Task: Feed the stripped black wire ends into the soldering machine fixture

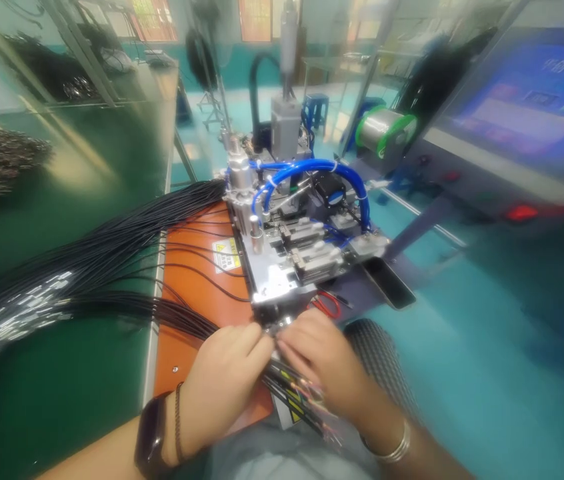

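Black wire bundle | place: across orange mat, ends at pneumatic fixture front edge | left hand, right hand: both pinching wires, close together | technique: strands gathered tight, parallel

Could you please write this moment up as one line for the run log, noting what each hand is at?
left hand: fingers at black cables | right hand: over cable ends | nearby: bench machine, blue tubing, orange mat
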A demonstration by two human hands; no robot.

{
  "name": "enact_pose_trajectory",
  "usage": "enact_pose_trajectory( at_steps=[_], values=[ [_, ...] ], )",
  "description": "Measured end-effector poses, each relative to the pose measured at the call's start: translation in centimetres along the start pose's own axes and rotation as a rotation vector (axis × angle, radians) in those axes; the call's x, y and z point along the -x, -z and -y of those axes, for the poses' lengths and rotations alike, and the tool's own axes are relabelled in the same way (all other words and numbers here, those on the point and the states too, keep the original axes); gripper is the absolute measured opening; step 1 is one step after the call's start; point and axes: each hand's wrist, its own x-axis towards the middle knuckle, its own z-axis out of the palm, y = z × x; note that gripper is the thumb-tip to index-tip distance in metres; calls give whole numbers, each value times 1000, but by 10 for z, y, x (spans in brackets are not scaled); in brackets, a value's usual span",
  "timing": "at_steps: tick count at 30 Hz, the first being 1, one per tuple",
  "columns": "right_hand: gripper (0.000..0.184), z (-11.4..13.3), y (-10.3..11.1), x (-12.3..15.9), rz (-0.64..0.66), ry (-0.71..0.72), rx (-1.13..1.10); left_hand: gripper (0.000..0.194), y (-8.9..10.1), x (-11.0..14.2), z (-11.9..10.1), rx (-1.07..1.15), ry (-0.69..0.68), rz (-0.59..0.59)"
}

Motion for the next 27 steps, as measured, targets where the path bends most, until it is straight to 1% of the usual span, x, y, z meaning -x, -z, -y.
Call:
enact_pose_trajectory(
  at_steps=[2, 3, 5, 6, 9, 10, 12, 14, 16, 22, 27],
  values=[
    [17, -6, 1, 0, 12, -19, 16, 23, -1, -3, 3, 21, 29, 68],
    [18, -9, 1, 0, -4, -58, 15, 31, -1, -4, 4, 34, 43, 92],
    [18, -15, 1, 0, -31, -186, -11, 48, -2, -5, 7, 39, 52, 91],
    [19, -17, 2, -1, -25, -267, -43, 53, -2, -5, 8, 31, 44, 71],
    [22, -22, 4, -1, 61, -514, -228, 53, -4, -4, 10, 18, 14, 19],
    [22, -24, 5, -1, 99, -575, -300, 52, -5, -4, 10, 19, 8, 22],
    [20, -27, 7, 0, 154, -649, -422, 52, -4, -3, 10, 20, 2, 46],
    [17, -30, 6, 1, 170, -684, -504, 55, -4, -4, 9, 12, 7, 81],
    [16, -32, 4, 1, 155, -706, -538, 56, -3, -5, 8, -8, 13, 105],
    [14, -30, -2, -2, 75, -727, -504, 49, -5, -7, 8, -81, 18, 143],
    [11, -28, -3, -4, 31, -740, -478, 46, -7, -6, 8, -86, 1, 134]
  ],
)
